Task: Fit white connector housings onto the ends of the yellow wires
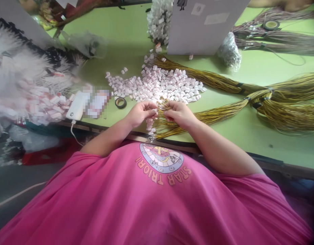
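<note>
Close together at the near edge of the table, both of my hands work over a bundle of thin yellow and black wires (218, 114). My left hand (140, 114) is closed in a pinch on a small white plastic connector housing (156, 111). Thumb and fingers of my right hand (181, 114) pinch the wires near their metal-tipped ends. Just beyond my hands lies a heap of white and pinkish connector housings (159, 83). More metal-tipped wire ends (152, 137) and a few housings (150, 126) show below my hands.
A tape roll (120, 102) and a white power bank (77, 105) with a cable lie left. White wire bundles (16, 68) fill the far left. A grey board (200, 27) stands behind, beside a plastic-wrapped bundle (230, 52). Another person's arm (281, 4) shows at top right.
</note>
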`<state>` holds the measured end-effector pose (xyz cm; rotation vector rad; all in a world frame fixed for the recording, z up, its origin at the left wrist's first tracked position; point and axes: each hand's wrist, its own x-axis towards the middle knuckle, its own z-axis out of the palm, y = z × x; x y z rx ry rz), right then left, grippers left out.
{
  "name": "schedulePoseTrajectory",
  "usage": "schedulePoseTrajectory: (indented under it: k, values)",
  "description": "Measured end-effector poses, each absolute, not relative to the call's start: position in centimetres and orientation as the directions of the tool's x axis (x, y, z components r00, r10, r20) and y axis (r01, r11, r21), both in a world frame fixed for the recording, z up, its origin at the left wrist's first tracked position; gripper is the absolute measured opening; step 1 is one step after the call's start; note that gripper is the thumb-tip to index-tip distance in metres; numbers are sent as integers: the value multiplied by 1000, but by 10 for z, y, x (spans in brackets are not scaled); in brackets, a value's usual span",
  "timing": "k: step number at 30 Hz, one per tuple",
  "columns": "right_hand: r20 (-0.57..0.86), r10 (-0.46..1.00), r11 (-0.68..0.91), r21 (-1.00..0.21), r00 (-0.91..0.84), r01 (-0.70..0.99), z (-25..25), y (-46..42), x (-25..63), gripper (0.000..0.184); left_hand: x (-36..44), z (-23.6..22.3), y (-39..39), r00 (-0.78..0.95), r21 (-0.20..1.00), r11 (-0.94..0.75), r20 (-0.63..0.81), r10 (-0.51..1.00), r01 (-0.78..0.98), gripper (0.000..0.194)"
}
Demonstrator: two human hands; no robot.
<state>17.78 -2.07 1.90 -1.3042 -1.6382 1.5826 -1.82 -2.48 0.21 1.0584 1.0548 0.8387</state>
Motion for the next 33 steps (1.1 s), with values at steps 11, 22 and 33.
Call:
schedulePoseTrajectory:
  k: [11,22,33]
  values:
    - [-244,878,-58,-908,-412,414,23,-21,177,21,-17,8,-32,298,954,298,-293,909,29,17]
    - [-231,861,11,-882,-453,471,27,-20,176,23,-15,4,-32,228,970,243,-243,943,29,14]
    - [-183,888,66,-857,-421,511,20,-21,174,31,-14,8,-33,153,963,24,-67,986,269,18]
